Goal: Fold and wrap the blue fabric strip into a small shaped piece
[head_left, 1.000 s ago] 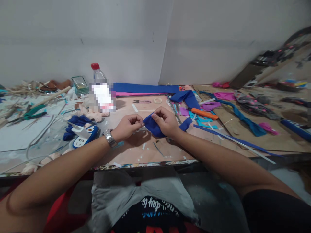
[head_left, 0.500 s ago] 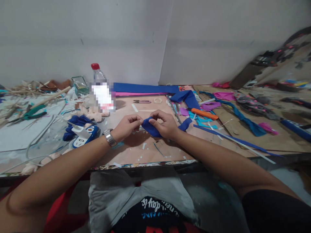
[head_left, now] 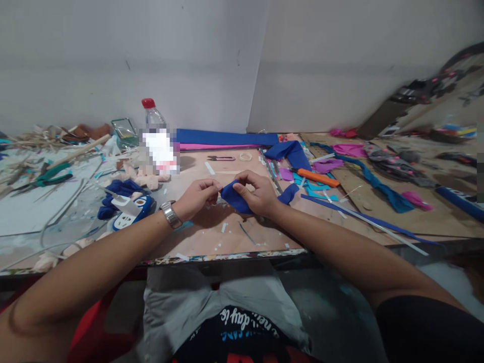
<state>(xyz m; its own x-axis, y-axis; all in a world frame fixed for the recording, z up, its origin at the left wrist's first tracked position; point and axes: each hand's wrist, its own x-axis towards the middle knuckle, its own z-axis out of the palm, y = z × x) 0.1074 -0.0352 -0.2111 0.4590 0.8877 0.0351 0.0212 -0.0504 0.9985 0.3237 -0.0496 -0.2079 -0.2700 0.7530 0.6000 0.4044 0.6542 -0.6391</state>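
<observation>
My right hand (head_left: 259,194) grips a folded piece of blue fabric (head_left: 235,197) above the middle of the table, thumb on top. The fingers of my left hand (head_left: 198,198) are pinched together at the fabric's left tip; whether they hold its edge or something thin is too small to tell. A tail of blue fabric shows behind my right wrist. Beyond my hands lie small thread snips (head_left: 221,158) and a cream ring of tape (head_left: 245,157).
A red-capped bottle (head_left: 154,118) stands at the back left. Nearer are a blue-and-white power socket (head_left: 134,212) and green pliers (head_left: 55,175). To the right lie an orange cutter (head_left: 318,177), a teal strip (head_left: 378,181) and fabric scraps. The table's front edge (head_left: 227,257) runs close to my body.
My left fingertips have shifted very slightly at the fabric's tip. My right hand keeps its grip, nearly unmoved.
</observation>
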